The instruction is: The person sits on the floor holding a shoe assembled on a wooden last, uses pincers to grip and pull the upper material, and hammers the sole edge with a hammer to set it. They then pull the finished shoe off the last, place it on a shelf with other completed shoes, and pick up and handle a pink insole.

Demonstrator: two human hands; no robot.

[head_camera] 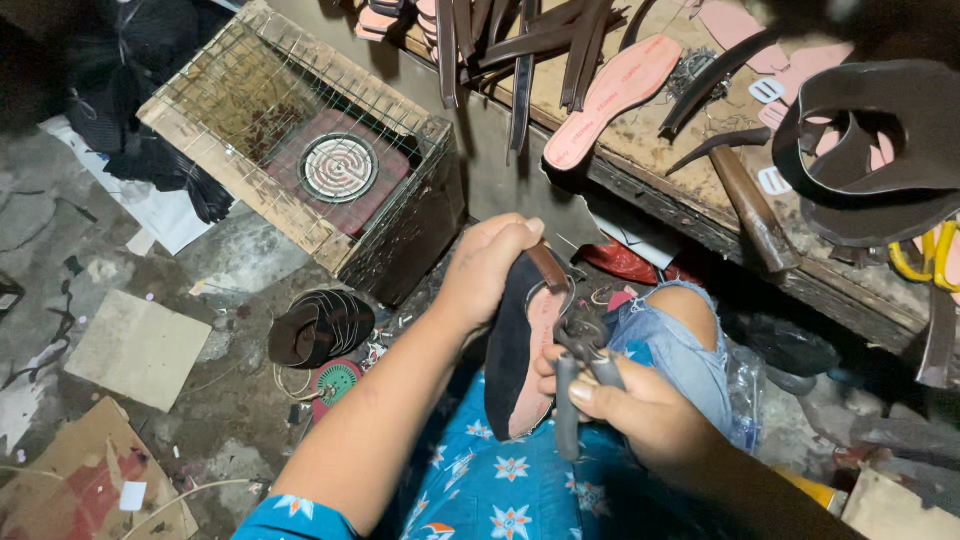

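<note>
Lap: your blue flowered garment point(500, 490) fills the bottom centre of the frame, with a torn pale-blue denim knee point(680, 345) just right of centre.
Right hand: your right hand point(640, 405), lower centre-right, has its grip clenched around the handles of dark metal pliers point(580, 350); the plier head sits at the upper end of the sole.
Left hand: your left hand point(485, 265), at centre, has its grip grasping the top edge of the sandal sole point(525, 350), thumb over a brown strap point(548, 265).
Sandal sole: it stands nearly upright between your two hands above your lap, black edge to the left, pink face to the right.
Floor, left of centre: a dark finished sandal point(320, 328) lies on the dirty concrete, with a small round red-and-green thing point(335, 382) just below it and cardboard pieces point(140, 348) farther left.
Heater box: in the upper left, a wood-framed wire cage point(300, 140) holds a round coil burner point(338, 167).
Tabletop: along the upper right, the worn tabletop point(650, 140) carries a hammer point(745, 195), loose pink insoles point(612, 95), dark straps point(520, 60) and a stack of dark strap uppers point(880, 150), with yellow-handled scissors point(925, 255) at the right edge.
</note>
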